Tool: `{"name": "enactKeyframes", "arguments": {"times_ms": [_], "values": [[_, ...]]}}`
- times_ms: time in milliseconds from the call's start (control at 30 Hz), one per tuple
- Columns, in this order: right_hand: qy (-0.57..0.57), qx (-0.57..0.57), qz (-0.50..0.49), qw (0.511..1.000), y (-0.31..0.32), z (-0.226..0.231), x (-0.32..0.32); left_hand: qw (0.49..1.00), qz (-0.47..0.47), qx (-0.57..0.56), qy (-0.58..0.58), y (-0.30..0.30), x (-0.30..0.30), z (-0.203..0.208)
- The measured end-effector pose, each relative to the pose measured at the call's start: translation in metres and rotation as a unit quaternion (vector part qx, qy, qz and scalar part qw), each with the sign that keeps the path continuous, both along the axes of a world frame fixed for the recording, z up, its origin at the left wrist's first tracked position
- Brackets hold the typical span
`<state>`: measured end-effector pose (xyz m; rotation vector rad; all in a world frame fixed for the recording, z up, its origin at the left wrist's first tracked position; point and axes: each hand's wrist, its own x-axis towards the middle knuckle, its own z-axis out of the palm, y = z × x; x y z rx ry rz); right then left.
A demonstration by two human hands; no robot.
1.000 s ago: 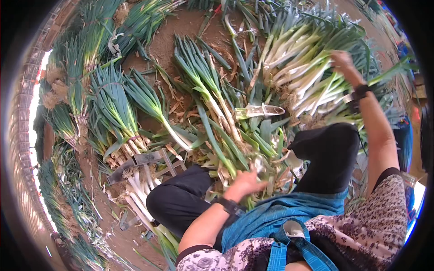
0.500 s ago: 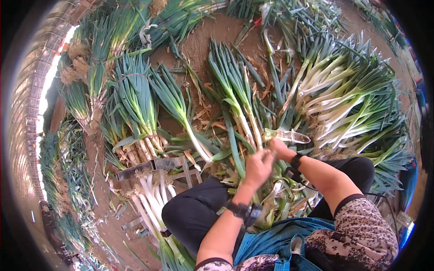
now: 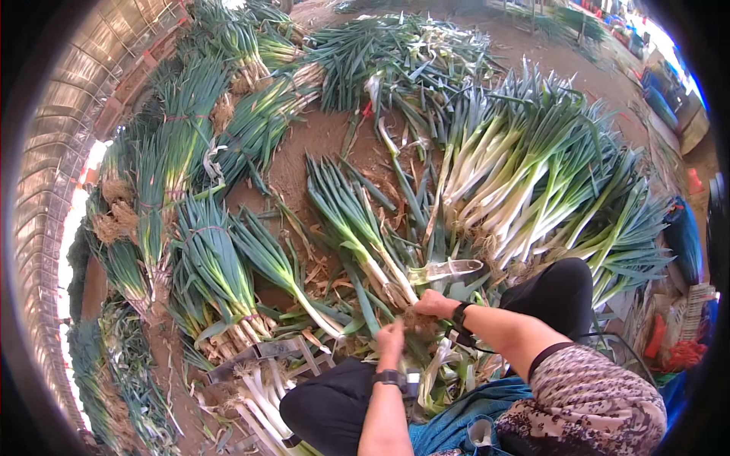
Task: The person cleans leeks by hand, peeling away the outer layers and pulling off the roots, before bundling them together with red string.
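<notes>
A few long green onions (image 3: 347, 218) with dark green tops lie in front of me, their white stems pointing back toward my hands. Closed around the root end of one white stem is my right hand (image 3: 435, 304). My left hand (image 3: 391, 339), slightly blurred, is closed just below and left of it, beside the roots. What its fingers pinch is too small to make out. A long pale, translucent piece with a rounded end (image 3: 449, 270) lies just beyond my right hand. To the left rests another green onion (image 3: 277, 266).
A large heap of white-stemmed green onions (image 3: 525, 167) spreads at right. Tied bundles (image 3: 217, 258) stand at left, behind a metal stand (image 3: 266, 351). Peeled white stems (image 3: 266, 403) lie by my left knee. Loose leaves (image 3: 437, 372) litter the ground between my legs.
The view has shifted, showing more of the far ground. My left hand has moved away from the stems, down toward my left knee. My right hand stays at the root end.
</notes>
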<state>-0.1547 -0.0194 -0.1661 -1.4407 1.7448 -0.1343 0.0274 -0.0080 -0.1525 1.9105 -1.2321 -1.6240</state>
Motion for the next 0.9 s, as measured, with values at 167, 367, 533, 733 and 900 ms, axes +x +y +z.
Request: {"name": "enactKeyframes", "arguments": {"times_ms": [167,367,533,733,900], "values": [[-0.15,0.139,-0.081,0.975,0.037,0.163,0.013,0.99,0.072,-0.045,0.117,-0.057,-0.003,0.014],[-0.033,0.12,0.091,0.988,0.169,0.206,0.026,0.931,0.224,0.194,0.212,-0.059,-0.057,-0.021],[-0.138,0.311,0.178,0.923,0.122,0.173,0.003,0.869,0.236,0.216,0.376,-0.007,-0.035,-0.065],[-0.232,0.14,-0.317,0.909,0.006,0.065,-0.016,0.829,0.209,0.226,0.466,0.016,-0.051,-0.022],[-0.313,0.078,-0.371,0.871,-0.011,0.033,0.002,1.0,0.015,0.006,-0.024,0.002,-0.024,-0.024]]}}
